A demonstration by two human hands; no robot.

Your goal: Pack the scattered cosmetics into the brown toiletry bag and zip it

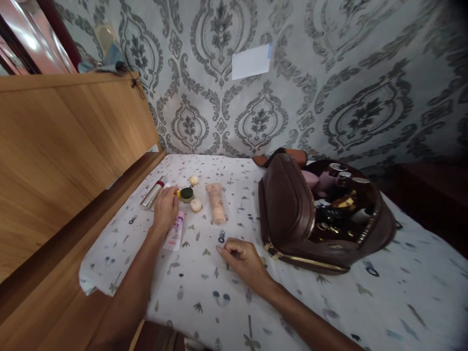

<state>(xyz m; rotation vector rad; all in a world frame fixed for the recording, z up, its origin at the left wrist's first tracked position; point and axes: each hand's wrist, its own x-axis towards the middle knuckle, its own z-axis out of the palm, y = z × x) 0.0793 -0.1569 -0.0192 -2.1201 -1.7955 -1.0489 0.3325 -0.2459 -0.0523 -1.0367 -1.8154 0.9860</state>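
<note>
My left hand (166,206) is at the left of the cloth, fingers bent and pressed together over a small item with a yellow bit showing; I cannot make out what it is. Beside it lie a silver tube with a red band (153,194), a dark-lidded jar (187,194) and two small cream-coloured pots, one (195,205) nearer me and one (194,180) farther back. A pink-and-white tube (175,233) lies under the left wrist's right side. The beige squeeze tube (216,202) lies to the right. My right hand (244,259) rests on the cloth, fingers curled, holding nothing visible.
An open brown leather bag (287,209) full of cosmetics stands at the right, with a brown strap (294,155) behind it. A wooden panel (71,125) borders the left side. Patterned wallpaper (224,114) with a white paper (251,62) rises behind the printed cloth (207,299).
</note>
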